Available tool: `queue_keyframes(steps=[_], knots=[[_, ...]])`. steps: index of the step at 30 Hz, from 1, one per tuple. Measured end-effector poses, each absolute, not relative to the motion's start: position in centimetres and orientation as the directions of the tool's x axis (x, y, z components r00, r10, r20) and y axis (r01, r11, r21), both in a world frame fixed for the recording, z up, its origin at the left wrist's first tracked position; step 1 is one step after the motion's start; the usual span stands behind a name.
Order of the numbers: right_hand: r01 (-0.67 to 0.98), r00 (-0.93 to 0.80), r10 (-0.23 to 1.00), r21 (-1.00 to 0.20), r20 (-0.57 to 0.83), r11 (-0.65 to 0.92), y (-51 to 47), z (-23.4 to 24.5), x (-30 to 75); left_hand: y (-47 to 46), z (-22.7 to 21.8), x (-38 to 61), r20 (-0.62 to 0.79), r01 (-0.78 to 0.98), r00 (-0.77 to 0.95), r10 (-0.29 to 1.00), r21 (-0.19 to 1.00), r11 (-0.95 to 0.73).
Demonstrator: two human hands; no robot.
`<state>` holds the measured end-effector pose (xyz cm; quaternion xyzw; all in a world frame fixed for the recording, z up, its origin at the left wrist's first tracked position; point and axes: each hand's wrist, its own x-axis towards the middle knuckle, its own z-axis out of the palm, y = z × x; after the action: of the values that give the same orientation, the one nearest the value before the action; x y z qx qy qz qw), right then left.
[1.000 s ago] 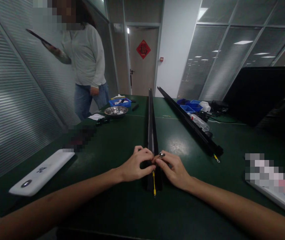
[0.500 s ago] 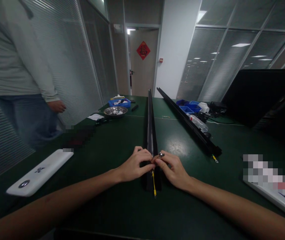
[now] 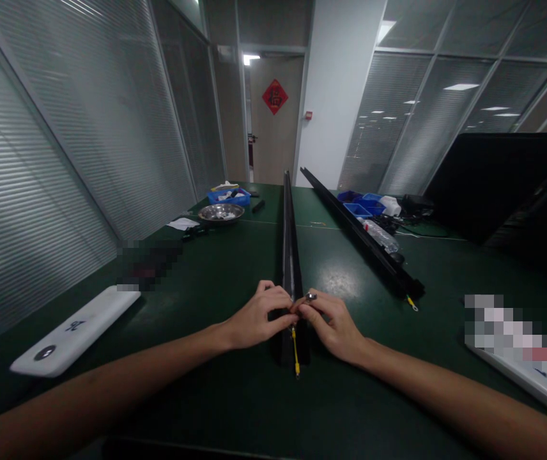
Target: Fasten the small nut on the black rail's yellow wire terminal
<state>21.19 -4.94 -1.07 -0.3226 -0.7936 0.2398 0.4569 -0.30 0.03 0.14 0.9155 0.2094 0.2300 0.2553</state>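
A long black rail [image 3: 288,243] lies lengthwise on the green table [image 3: 216,383], running away from me. Both hands meet at its near end. My left hand [image 3: 259,316] is curled, its fingertips pinched on the rail's top by the yellow wire [image 3: 296,350] that hangs out of the end. My right hand [image 3: 331,324] is closed too, thumb and forefinger pinching a small silver metal part [image 3: 310,296] just right of the rail.
A second black rail [image 3: 360,236] lies slanted to the right, a yellow-green wire lug at its near end. Blue bins [image 3: 364,202], a plastic bottle [image 3: 383,235] and cables sit far right. A metal bowl [image 3: 221,213] and blue tray stand far left. White flat panels [image 3: 75,329] lie at both sides.
The person in a light shirt walked from the far left past the camera and has left the view. My hands have hardly moved.
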Motion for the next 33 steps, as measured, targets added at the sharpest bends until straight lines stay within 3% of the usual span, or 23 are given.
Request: queue_keyframes(steps=[33], knots=[[0.291,-0.381,0.731,-0.677,0.566,0.676,-4.79,-1.14,21.29,0.01,0.19,-0.23,0.313,0.266,0.81,0.496,0.558,-0.786]])
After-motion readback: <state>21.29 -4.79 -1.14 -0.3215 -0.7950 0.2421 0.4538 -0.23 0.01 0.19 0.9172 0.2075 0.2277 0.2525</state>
